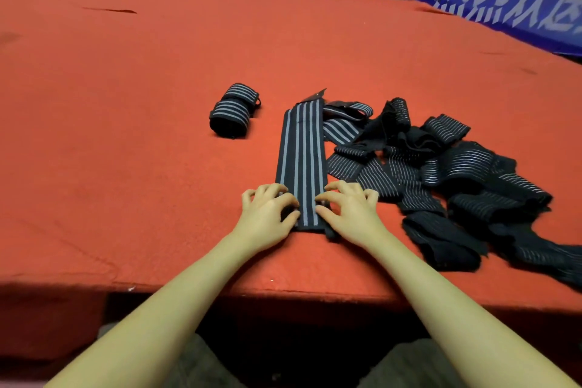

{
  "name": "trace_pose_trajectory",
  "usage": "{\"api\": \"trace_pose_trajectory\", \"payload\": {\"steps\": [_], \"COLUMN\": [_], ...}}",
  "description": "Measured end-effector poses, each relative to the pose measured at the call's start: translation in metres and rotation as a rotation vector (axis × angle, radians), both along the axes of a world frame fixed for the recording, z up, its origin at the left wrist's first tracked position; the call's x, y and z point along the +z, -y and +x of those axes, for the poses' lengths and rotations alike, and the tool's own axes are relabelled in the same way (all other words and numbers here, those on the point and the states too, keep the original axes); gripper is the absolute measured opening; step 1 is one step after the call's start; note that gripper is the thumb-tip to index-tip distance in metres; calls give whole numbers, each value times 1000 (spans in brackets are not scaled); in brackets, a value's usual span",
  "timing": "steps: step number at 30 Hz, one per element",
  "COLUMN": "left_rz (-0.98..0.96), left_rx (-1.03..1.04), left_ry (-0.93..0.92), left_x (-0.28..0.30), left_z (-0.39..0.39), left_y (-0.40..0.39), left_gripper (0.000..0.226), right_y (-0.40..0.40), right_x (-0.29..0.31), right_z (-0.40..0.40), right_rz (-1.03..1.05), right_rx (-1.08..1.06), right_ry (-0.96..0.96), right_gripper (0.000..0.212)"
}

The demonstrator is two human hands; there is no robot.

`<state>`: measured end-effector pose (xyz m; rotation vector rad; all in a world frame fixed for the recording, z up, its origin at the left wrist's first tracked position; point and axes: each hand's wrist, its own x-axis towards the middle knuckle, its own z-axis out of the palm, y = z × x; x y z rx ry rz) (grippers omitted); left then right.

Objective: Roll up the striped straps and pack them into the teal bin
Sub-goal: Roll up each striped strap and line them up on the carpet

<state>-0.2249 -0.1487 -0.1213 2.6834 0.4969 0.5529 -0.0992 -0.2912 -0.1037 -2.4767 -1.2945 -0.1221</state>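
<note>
On the red surface (126, 104) one striped strap (300, 151) lies flat and straight. The left hand (267, 214) and right hand (349, 211) pinch its near end with curled fingers. Left of this strap rest two rolled straps (233, 110); right of it, a loose pile (441, 173).

Both forearms were bare, no sleeves, watch or rings seen. Left hand (267, 214), right hand (349, 213). Grey trousers (406, 365) showed below the surface edge.

Both hands (310, 211) pinching flat striped strap (302, 148) on red table (126, 135)
</note>
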Motion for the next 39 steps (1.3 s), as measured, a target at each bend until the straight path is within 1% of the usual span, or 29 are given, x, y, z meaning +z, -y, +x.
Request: {"api": "trace_pose_trajectory", "payload": {"steps": [3, 5, 7, 11, 18, 23, 28, 31, 34, 37, 39], "left_rz": [12, -5, -14, 13, 1, -9, -34, -56, -64, -111, -105], "left_rx": [-37, -35, -28, 9, 35, 69, 112, 101, 92, 135, 166], "left_ry": [-1, -4, -7, -17, -67, -35, 3, -7, -70, -75, -50], "left_x": [-6, -7, -5, 9, 28, 30, 31, 27, 12, -5, -10], "left_z": [-6, -5, -2, 17, 69, 110, 165, 201, 224, 237, 245], "left_y": [2, 1, -1, -15, -43, -78, -110, -127, -141, -146, -148], "left_gripper": [25, 24, 26, 33, 38, 38, 44, 47, 42, 38, 38], "right_y": [8, 10, 6, -20, -70, -102, -141, -171, -190, -193, -195], "right_x": [-7, -8, -6, 5, 20, 26, 30, 24, 11, -9, -15], "right_z": [-2, -2, 1, 16, 58, 104, 168, 202, 219, 227, 236], "right_rz": [-29, -52, -16, 95, 93, 111, 148, 43, -58, -14, 42], "right_rx": [9, 8, -14, -43, -52, -67, -119, -117, -149, -229, -262], "right_ry": [-7, 6, -16, -74, -126, -51, 29, 90, 106, 131, 89], "right_gripper": [30, 27, 25, 23, 27, 36, 38, 40, 41, 33, 27]}}
